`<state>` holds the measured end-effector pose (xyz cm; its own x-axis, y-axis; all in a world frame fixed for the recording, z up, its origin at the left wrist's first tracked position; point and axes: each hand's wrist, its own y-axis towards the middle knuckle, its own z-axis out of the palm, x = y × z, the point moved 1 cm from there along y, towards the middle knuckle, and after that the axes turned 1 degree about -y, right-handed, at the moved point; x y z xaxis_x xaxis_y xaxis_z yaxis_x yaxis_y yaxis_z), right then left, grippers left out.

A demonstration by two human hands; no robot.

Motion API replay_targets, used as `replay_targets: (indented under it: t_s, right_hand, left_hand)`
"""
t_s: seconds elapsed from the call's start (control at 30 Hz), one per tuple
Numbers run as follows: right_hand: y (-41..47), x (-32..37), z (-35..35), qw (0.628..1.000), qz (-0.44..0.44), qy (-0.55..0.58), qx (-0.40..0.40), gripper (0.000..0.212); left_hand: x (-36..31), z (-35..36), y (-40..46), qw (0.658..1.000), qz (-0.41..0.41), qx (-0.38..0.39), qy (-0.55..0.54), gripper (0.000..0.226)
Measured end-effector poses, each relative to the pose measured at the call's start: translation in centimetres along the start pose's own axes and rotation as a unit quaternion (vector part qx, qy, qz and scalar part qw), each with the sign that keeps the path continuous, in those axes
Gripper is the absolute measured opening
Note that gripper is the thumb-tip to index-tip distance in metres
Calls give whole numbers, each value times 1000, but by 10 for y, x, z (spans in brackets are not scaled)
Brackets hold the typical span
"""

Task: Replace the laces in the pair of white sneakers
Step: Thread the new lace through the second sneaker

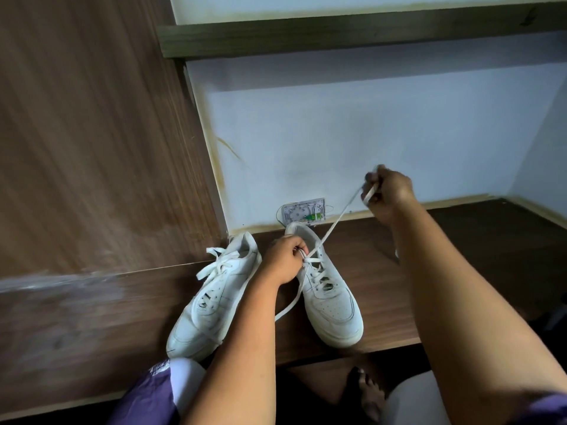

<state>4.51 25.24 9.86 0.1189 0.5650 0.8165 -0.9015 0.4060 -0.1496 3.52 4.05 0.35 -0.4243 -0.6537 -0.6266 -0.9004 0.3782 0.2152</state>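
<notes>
Two white sneakers stand on a dark wooden ledge (383,289), toes toward me. The left sneaker (211,302) is laced, with loose ends by its collar. The right sneaker (329,299) has its upper eyelets partly laced. My left hand (283,260) grips this shoe at its collar and pinches the lace there. My right hand (388,191) is raised to the right and grips one end of the white lace (334,223), which runs taut from the shoe up to it. The lace's other end hangs down the shoe's left side.
A brown wooden panel (92,148) rises on the left. A white wall (368,142) with a small open junction box (303,211) stands behind the shoes. A shelf (352,35) runs overhead. My knees and a bare foot (369,394) show below the ledge.
</notes>
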Motion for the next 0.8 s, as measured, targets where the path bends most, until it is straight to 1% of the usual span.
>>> replay_targets:
  t_s: [0.03,0.07,0.1,0.13,0.17,0.2,0.23,0.27,0.3,0.4,0.5,0.57,0.6,0.63,0.7,0.73,0.77,0.8]
  right_hand:
    - [-4,-9,4,992,-17,-120,19,26]
    - [-8,-19,6,958,-42,-278,51,24]
    - [-14,-29,8,894,-62,-435,93,23]
    - [-19,-40,9,810,-68,-564,144,27]
    - [-23,-50,9,721,-67,-661,197,35]
    - [-23,-60,9,635,-72,-731,239,41]
    - [-24,-67,9,569,-83,-776,261,44]
    - [-24,-71,8,536,-93,-796,267,44]
    - [-24,-73,8,531,-97,-798,268,41]
    - [-21,-70,4,553,-97,-783,268,23]
    - [-21,-63,-4,575,-99,-773,249,20]
    - [-24,-58,-1,571,-79,-778,251,20]
    - [-26,-57,4,552,-66,-791,258,19]
    - [-29,-55,11,516,-58,-811,268,22]
    - [-33,-51,30,425,-46,-859,281,34]
    - [-35,-47,38,401,-38,-871,280,38]
    - [-37,-44,45,405,-19,-870,280,43]
    - [-40,-41,52,433,-2,-856,282,46]
  left_hand:
    - [1,0,0,1000,-1,2,-5,19]
    - [1,1,0,1000,-1,4,-9,19]
    - [1,2,0,1000,-1,5,-12,19]
    - [1,3,-1,1000,-1,7,-10,19]
    - [1,4,-1,1000,1,7,-3,20]
    - [0,5,-1,1000,0,6,4,21]
    - [2,7,-2,1000,-5,4,5,23]
    - [2,8,-3,1000,-14,3,1,23]
    - [3,9,-4,1000,-20,2,-9,23]
    - [1,8,-7,1000,-18,-1,-18,23]
    - [0,9,-8,1000,-9,10,-26,23]
    - [2,9,-8,997,-23,18,-70,22]
    - [3,7,-8,995,-36,22,-93,21]
    - [8,7,-7,993,-46,23,-107,22]
    - [12,6,-11,993,-60,24,-94,31]
    - [14,7,-15,995,-67,4,-80,35]
    - [16,12,-21,994,-72,-32,-72,38]
    - [16,17,-29,992,-80,-69,-74,40]
